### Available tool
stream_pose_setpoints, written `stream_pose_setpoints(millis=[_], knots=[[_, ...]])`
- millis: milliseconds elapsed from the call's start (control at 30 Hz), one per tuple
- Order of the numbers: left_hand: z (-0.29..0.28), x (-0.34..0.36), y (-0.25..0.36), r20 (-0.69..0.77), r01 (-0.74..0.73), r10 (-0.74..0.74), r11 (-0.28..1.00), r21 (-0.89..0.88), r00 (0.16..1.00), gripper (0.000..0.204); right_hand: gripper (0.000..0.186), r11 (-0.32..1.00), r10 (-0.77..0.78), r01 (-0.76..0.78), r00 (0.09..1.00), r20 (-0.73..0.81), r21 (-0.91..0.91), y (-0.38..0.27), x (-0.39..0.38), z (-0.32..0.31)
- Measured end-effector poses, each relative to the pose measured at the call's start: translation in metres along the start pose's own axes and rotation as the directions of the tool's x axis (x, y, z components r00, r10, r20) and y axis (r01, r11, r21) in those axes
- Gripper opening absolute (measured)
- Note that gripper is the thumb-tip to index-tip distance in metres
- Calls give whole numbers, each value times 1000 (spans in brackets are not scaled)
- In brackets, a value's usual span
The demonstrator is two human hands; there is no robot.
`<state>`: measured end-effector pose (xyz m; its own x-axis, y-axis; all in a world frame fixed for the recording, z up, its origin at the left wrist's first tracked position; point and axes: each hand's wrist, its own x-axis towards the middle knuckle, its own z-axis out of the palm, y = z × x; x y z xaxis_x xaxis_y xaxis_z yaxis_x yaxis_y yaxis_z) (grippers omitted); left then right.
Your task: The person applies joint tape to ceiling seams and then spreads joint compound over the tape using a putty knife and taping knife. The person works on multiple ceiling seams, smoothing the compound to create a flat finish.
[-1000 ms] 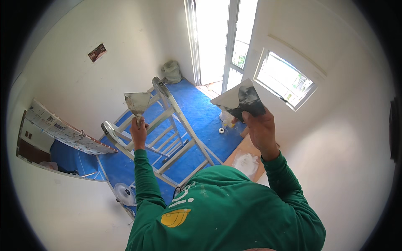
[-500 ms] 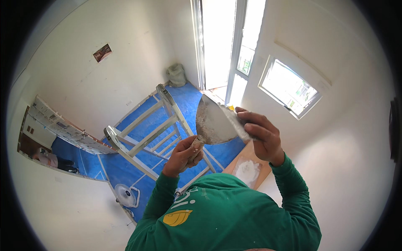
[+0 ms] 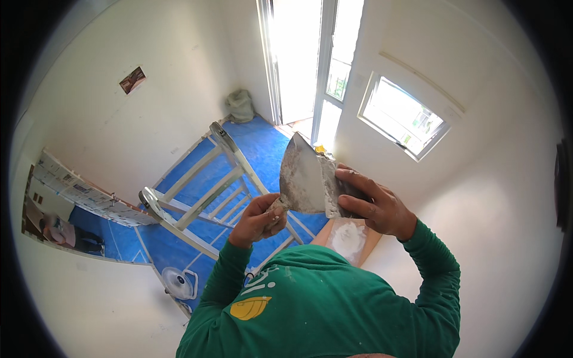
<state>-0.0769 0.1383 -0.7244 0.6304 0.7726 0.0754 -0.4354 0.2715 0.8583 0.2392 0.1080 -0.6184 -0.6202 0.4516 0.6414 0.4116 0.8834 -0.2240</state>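
In front of my chest, my left hand (image 3: 259, 222) is closed round the handle end of a wide putty knife (image 3: 303, 182). Its flared blade is smeared with white filler and stained brown along one side. On the right, my right hand (image 3: 381, 206) grips a second flat metal scraper (image 3: 353, 201) between the thumb, which is hidden, and the fingers. That scraper meets or overlaps the right part of the putty knife's blade; contact is hard to confirm. A thick ridge of white filler (image 3: 330, 186) runs along its left edge.
A metal stepladder (image 3: 230, 176) stands ahead on a blue floor sheet (image 3: 262, 140). Below my hands, a board (image 3: 346, 238) carries a white powdery heap. A grey-green sack (image 3: 240, 106) sits in the corner by the glass door (image 3: 298, 65). Through a left opening, another person (image 3: 64, 230) is visible.
The right-hand scraper has turned from nearly edge-on to flatter, showing more of its face and the filler ridge. The view has shifted slightly, and the person at left has changed posture.
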Motion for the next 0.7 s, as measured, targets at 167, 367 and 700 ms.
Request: stream_pose_setpoints(millis=[167, 367, 700], knots=[[-11, -9, -4, 52, -23, 21, 999, 39, 998, 39, 52, 908, 198, -132, 972, 130, -396, 21, -2, -9], [-16, -15, 2, -127, -60, 60, 998, -1, 990, 29, 35, 427, 773, -441, 631, -66, 789, 20, 1, -11], [-10, -6, -5, -27, -87, 87, 996, -13, 996, 28, 20, -121, 907, -278, 360, 220, 953, 23, 16, 8]])
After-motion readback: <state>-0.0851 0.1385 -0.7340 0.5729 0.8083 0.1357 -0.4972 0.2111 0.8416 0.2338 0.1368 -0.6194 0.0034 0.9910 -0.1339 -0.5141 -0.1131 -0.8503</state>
